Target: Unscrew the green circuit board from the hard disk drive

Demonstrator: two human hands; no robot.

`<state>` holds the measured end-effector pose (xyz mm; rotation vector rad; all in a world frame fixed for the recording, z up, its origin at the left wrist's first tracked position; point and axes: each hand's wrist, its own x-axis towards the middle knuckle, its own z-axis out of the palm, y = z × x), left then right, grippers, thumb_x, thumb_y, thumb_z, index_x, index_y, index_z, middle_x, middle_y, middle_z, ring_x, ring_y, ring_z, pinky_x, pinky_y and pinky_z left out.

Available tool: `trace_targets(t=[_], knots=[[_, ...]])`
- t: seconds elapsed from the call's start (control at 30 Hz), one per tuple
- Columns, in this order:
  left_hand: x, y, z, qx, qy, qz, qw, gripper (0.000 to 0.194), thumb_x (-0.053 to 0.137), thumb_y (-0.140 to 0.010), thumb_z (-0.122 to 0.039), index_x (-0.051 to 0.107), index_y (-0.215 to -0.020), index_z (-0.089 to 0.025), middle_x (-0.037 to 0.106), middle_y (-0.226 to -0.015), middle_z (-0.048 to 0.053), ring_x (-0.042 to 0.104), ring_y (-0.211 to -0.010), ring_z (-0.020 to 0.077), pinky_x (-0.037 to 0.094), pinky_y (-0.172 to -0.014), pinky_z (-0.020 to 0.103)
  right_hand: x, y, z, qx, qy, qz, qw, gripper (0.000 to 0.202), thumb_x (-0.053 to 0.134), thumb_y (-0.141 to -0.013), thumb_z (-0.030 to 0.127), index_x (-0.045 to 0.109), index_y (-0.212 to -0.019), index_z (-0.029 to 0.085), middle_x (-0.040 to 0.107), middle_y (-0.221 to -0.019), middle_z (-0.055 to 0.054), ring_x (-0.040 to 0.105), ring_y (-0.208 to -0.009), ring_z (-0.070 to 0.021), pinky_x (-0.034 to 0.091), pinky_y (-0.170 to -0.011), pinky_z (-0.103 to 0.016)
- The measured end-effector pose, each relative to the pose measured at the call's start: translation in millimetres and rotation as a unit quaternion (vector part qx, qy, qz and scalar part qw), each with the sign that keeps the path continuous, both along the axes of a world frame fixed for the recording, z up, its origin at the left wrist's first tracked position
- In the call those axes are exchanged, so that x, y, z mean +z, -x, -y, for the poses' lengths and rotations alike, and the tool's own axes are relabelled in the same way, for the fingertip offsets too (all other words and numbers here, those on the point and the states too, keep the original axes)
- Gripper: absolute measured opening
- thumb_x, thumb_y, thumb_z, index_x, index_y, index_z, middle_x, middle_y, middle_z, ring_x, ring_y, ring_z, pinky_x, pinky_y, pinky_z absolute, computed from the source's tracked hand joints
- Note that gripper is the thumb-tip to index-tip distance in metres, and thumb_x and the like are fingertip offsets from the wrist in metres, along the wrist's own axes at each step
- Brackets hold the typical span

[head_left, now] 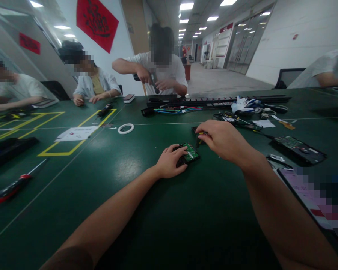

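Note:
A small black device with a green circuit board [192, 153] lies on the green table, its board side up. My left hand [171, 162] holds it from the left, fingers over the board and thumb along the near edge. Above the board's right side, my right hand [221, 140] is closed around a small screwdriver [197, 141], fingertips pinching its handle. The thin shaft points down at the board's edge; whether the tip touches a screw is too small to tell. Just behind my right fingertips a dark object [195, 129] is partly hidden.
A red-and-black screwdriver [12, 188] lies left, near a black tray [11, 150]. A white tape ring [125, 129] and paper [77, 133] lie farther back. To the right are an opened device [298, 149], a phone [301, 195] and cables. A co-worker [163, 63] works opposite.

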<state>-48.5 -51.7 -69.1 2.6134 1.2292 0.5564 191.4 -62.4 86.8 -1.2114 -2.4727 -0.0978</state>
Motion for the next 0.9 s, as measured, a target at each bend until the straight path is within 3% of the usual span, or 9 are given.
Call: trace_targets(t=[0.3,0.67,0.9], knots=[[-0.2,-0.7,0.0,0.001,-0.002,-0.001,1.000,0.059,0.069,-0.087,-0.045,0.056,-0.142,-0.029,0.050,-0.161,0.002,0.035,-0.151,0.0381,0.037,-0.118,0.062,1.0,1.3,1.0,-0.009,0.003,0.001,1.000,0.021,0.061,-0.097,0.020,0.072,-0.114,0.016,0.076,-0.111,-0.012,0.069,-0.102,-0.0260,0.048,-0.088,-0.036],[-0.8,0.1,0.4,-0.001,-0.004,0.000,1.000,0.061,0.069,-0.087,-0.045,0.054,-0.144,-0.030,0.049,-0.162,0.003,0.035,-0.151,0.0381,0.038,-0.117,0.061,3.0,0.6,2.9,-0.022,-0.009,0.006,1.000,0.015,0.069,-0.095,0.033,0.073,-0.094,0.019,0.070,-0.090,-0.006,0.060,-0.079,-0.0191,0.038,-0.072,-0.031],[1.6,-0.8,0.7,0.003,0.006,-0.004,1.000,0.061,0.068,-0.087,-0.046,0.054,-0.145,-0.030,0.049,-0.162,0.002,0.034,-0.151,0.0381,0.037,-0.118,0.062,-0.5,-1.4,0.7,-0.005,-0.019,0.005,1.000,0.013,0.065,-0.096,0.029,0.074,-0.097,0.019,0.074,-0.097,-0.008,0.065,-0.085,-0.0205,0.044,-0.077,-0.032]])
